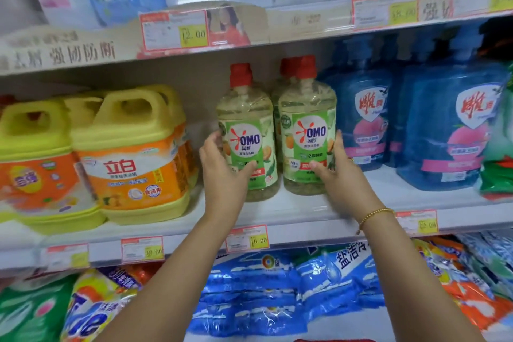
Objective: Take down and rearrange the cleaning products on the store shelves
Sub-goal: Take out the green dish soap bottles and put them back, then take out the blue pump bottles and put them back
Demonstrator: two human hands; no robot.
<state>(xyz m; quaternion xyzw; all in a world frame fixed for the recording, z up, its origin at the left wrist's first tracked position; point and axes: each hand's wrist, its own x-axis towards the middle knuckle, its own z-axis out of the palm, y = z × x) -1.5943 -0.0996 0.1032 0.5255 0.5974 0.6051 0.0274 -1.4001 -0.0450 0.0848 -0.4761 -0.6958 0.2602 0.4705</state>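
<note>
**Left hand (224,172) and right hand (337,172) each grasping one bottle on the white middle shelf (305,212)**

Left hand: fingers curled round the left flank of the left bottle (247,130), which is clear plastic with a red cap and a green OMO label. The thumb lies across the label front. Right hand: mirrored grasp on the right bottle (306,130) of the same kind. A gold bead bracelet (374,216) sits at that wrist.

Position: both bottles stand mid-depth on the middle shelf.

Room: a bare strip of shelf runs from the bottles to the shelf's front edge. An open gap separates the left bottle from the yellow plastic jugs (133,158) with orange labels. The gap between the two held bottles is narrow. The right bottle is just beside the blue pump bottles (363,119).

Count: OMO bottles 3, two in front and a third bottle (286,66) behind with its red cap showing. Yellow jugs: two in front, more behind, number unclear. Blue bottles: two in front, more behind.

Orientation: held bottles upright, long axis vertical, caps up, labels facing the camera.
</note>
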